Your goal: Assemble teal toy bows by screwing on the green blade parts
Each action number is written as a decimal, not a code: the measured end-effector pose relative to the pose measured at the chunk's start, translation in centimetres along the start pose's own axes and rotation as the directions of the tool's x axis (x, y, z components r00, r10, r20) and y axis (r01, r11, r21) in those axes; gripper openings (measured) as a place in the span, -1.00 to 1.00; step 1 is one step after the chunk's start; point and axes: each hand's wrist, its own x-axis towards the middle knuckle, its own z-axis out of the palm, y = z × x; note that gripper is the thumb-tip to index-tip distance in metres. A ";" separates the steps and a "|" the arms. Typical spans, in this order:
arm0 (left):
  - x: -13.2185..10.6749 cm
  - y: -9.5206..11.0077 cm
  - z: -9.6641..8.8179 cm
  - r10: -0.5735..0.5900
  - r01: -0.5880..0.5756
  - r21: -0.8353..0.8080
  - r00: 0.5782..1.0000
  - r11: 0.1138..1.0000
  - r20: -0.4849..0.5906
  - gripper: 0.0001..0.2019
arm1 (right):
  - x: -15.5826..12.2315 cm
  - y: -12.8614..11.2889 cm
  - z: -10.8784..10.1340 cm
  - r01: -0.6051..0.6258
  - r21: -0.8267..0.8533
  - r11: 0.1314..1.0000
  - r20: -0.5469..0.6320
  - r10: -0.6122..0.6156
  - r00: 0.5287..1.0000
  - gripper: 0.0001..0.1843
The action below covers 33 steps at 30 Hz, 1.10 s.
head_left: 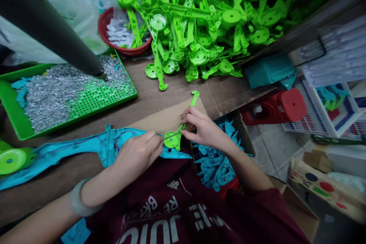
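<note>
A long blue plastic shell with thin wires along it lies across the brown table. My left hand rests on it, fingers pinched on a thin wire beside a green plastic arm with a round disc end. My right hand is closed round the middle of that green arm, holding it over the blue shell's right tip and a piece of cardboard.
A big heap of green arms fills the far side. A green tray holds small metal parts, with a red basket behind. A box of blue parts sits to the right, a red stool beyond.
</note>
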 end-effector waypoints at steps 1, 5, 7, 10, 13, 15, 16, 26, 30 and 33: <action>0.1 0.0 0.0 -0.005 0.005 0.006 1.000 1.000 0.012 -0.71 | 0.0 0.0 0.2 0.001 -0.015 1.000 -0.003 -0.001 1.000 -0.89; 0.3 -0.1 -0.2 -0.034 0.034 -0.010 0.998 0.999 0.044 -0.71 | 0.0 -0.3 1.1 -0.002 -0.174 0.985 -0.040 -0.005 0.999 -0.87; 0.3 -0.2 -0.2 -0.039 0.039 -0.022 0.998 0.999 0.041 -0.70 | 0.0 -0.6 1.4 -0.005 -0.234 0.972 -0.053 -0.008 0.999 -0.85; 0.4 0.1 -0.3 -0.025 0.026 -0.086 1.000 0.996 0.016 -0.71 | 0.1 -1.0 1.6 -0.036 -0.258 0.965 -0.051 0.024 0.998 -0.85; 0.6 1.0 -0.5 -0.026 0.026 -0.222 1.000 0.975 0.001 -0.74 | 0.4 -1.3 1.5 -0.077 -0.292 0.953 -0.025 0.073 0.997 -0.85; 0.7 1.7 -0.4 -0.008 0.008 -0.233 1.000 0.972 0.003 -0.72 | 0.6 -1.4 1.3 -0.088 -0.304 0.948 0.000 0.093 0.996 -0.85; 0.6 1.9 -0.3 0.011 -0.011 -0.197 1.000 0.980 0.000 -0.69 | 0.7 -1.4 1.2 -0.093 -0.307 0.947 0.007 0.100 0.995 -0.85; 1.0 -0.3 -1.1 -0.170 0.191 -0.271 0.980 0.944 0.100 -0.85 | 0.8 -1.8 1.5 -0.096 -0.369 0.925 0.021 0.111 0.994 -0.85; 2.1 -0.6 -2.5 -0.218 0.288 -0.261 0.939 0.921 0.267 -0.87 | 0.8 -1.6 1.7 -0.086 -0.374 0.924 0.011 0.097 0.995 -0.86; 3.3 -0.3 -3.5 -0.231 0.287 -0.084 0.884 0.954 0.406 -0.85 | 0.7 -1.6 1.8 -0.086 -0.397 0.914 0.006 0.096 0.995 -0.87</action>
